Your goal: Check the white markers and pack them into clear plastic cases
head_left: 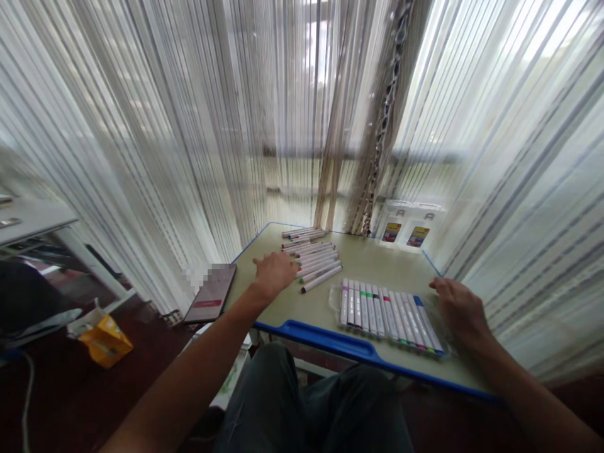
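Left hand (277, 272) at loose markers (318, 259), right hand (458, 306) beside tray (334, 301); both hands' fingers partly curled, can't tell any grip; tray sits near, likely for easy reach.

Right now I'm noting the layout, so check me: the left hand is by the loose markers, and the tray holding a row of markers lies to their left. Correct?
Not quite: the tray lies to the right of the loose markers, as the head view shows. The left hand is indeed by them.

No text on markers (322, 279) or case (409, 222) is legible.
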The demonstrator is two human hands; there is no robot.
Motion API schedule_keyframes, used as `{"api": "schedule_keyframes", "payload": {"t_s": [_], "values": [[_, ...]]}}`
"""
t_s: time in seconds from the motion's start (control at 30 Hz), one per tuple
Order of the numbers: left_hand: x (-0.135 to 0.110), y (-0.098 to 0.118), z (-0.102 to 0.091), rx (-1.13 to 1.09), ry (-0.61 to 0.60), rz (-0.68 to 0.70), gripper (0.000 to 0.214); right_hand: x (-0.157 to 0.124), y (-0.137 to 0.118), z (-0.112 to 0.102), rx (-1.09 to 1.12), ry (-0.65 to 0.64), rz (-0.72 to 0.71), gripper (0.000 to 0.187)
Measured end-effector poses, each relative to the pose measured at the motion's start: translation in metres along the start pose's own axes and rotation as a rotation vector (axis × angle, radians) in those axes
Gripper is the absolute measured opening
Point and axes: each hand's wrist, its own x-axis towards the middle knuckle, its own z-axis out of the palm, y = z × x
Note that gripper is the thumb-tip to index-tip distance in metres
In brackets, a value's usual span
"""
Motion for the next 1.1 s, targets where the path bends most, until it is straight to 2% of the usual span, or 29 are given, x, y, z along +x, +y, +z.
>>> {"api": "schedule_keyframes", "payload": {"t_s": [0.13,0.33,0.5,0.6,0.67,0.73,0.83,0.9,0.97,1.1], "values": [[-0.005,-0.034,0.003,0.033,-0.059,-0.129,0.042,0.000,-0.002,0.001,0.014,-0.003,0.005,0.043],[-0.006,-0.051,0.003,0.029,-0.079,-0.150,0.042,0.000,0.002,0.002,-0.002,0.007,-0.031,0.043],[-0.013,-0.045,-0.001,0.062,-0.009,-0.084,0.040,0.000,0.003,0.004,0.027,0.020,-0.028,0.039],[-0.019,-0.029,-0.006,0.043,0.042,0.000,0.040,0.000,-0.001,0.002,0.076,0.028,-0.015,0.036],[-0.022,-0.016,-0.009,-0.012,0.023,0.079,0.039,0.000,-0.004,-0.003,0.153,0.022,0.040,0.032],[-0.024,-0.003,-0.013,-0.087,-0.034,0.180,0.034,-0.001,-0.005,-0.010,0.330,0.012,0.163,0.029],[-0.025,0.011,-0.018,-0.233,-0.126,0.325,0.029,-0.008,-0.002,-0.023,0.419,-0.011,0.253,0.032],[-0.026,0.017,-0.019,-0.553,-0.254,0.348,0.030,-0.018,0.001,-0.031,0.493,-0.029,0.302,0.036],[-0.029,0.022,-0.015,-0.808,-0.337,0.290,0.038,-0.031,0.002,-0.039,0.697,-0.029,0.421,0.029],[-0.038,0.037,0.000,-1.195,-0.504,-0.025,0.053,-0.055,-0.003,-0.052,1.098,-0.028,0.625,0.022]]}}
